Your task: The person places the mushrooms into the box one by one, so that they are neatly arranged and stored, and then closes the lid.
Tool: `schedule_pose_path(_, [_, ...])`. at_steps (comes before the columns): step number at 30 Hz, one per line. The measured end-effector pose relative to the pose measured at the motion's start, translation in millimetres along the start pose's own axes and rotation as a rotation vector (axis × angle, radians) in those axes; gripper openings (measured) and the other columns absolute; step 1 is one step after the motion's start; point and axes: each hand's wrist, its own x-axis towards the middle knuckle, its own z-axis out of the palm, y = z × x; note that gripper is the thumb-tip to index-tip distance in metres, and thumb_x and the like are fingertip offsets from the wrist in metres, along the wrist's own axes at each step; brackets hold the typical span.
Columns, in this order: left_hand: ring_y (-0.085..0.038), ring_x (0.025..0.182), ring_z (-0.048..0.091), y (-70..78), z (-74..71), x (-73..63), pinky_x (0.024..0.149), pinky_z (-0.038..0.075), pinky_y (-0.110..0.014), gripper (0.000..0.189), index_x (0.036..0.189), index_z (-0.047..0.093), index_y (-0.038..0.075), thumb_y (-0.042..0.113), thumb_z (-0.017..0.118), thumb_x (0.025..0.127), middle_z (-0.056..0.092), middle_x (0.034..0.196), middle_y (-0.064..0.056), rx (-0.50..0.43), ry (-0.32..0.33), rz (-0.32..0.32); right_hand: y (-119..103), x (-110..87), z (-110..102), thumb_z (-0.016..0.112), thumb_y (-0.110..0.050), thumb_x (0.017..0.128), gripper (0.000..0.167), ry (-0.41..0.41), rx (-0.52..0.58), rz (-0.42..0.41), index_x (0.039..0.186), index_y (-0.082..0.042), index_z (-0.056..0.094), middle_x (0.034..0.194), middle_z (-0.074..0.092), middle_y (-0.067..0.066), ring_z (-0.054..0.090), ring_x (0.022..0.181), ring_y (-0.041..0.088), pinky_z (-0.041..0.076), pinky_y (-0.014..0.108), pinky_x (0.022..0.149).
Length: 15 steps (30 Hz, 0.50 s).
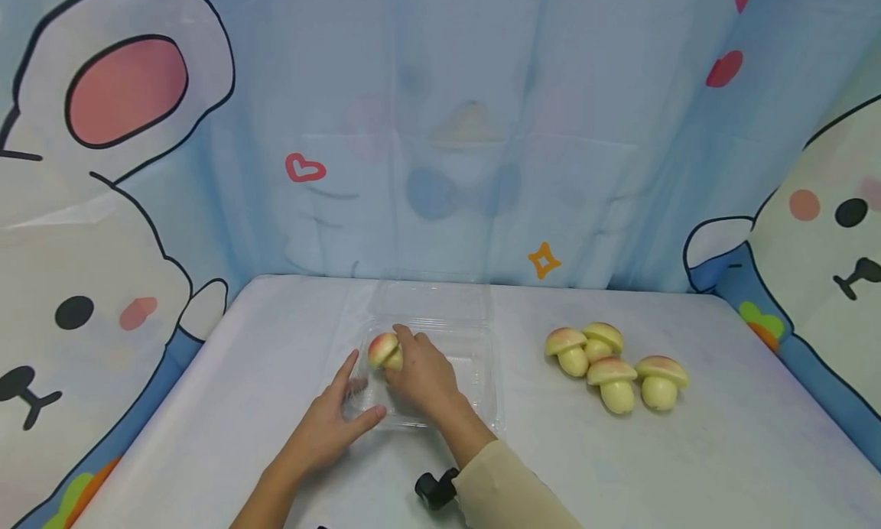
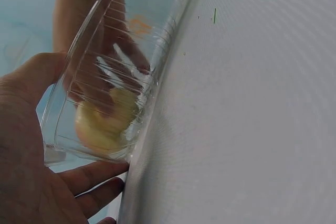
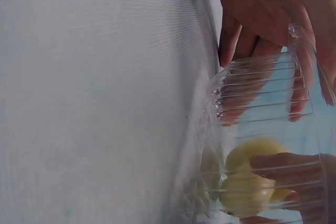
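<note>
A clear plastic box (image 1: 475, 368) with its lid (image 1: 433, 298) folded back lies on the white-covered table. Inside its left part sits a yellow toy mushroom (image 1: 381, 351) with a reddish cap, tipped on its side. My right hand (image 1: 425, 376) reaches into the box and pinches this mushroom with thumb and fingers; the box's ribbed wall stands in front of them in the right wrist view. Spread wide, my left hand (image 1: 329, 431) rests against the box's left front corner, thumb at the rim and straight fingers along the outer side, as the left wrist view shows.
To the right of the box, several more toy mushrooms (image 1: 617, 395) stand in a loose cluster. A small black device (image 1: 435, 489) is at the right wrist, near the sleeve. Behind the table hangs a blue curtain (image 1: 440, 231) with cartoon prints.
</note>
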Motion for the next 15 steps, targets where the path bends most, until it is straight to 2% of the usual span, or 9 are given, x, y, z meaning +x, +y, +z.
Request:
schedule_pose_path(8, [-0.044, 0.144, 0.047, -0.4, 0.6, -1.2, 0.115, 0.035, -0.067, 0.097, 0.167, 0.017, 0.019, 0.048, 0.073, 0.093, 0.061, 0.147, -0.015, 0.019, -0.001, -0.006, 6, -5.6, -8, 0.081, -0.028, 0.088, 0.073, 0.032, -0.062, -0.017, 0.153, -0.014, 0.050, 0.125, 0.064, 0.018, 0.067, 0.102, 0.033, 0.058, 0.048, 0.074])
schedule_pose_path(15, [-0.043, 0.145, 0.047, -0.9, 0.3, 0.3, 0.114, 0.035, -0.068, 0.097, 0.167, 0.017, 0.021, 0.048, 0.074, 0.093, 0.060, 0.148, -0.016, 0.010, -0.006, -0.009, 8, -11.8, -17, 0.082, -0.026, 0.088, 0.073, 0.067, -0.019, -0.039, 0.153, -0.014, 0.050, 0.130, 0.063, 0.019, 0.065, 0.110, 0.037, 0.059, 0.051, 0.080])
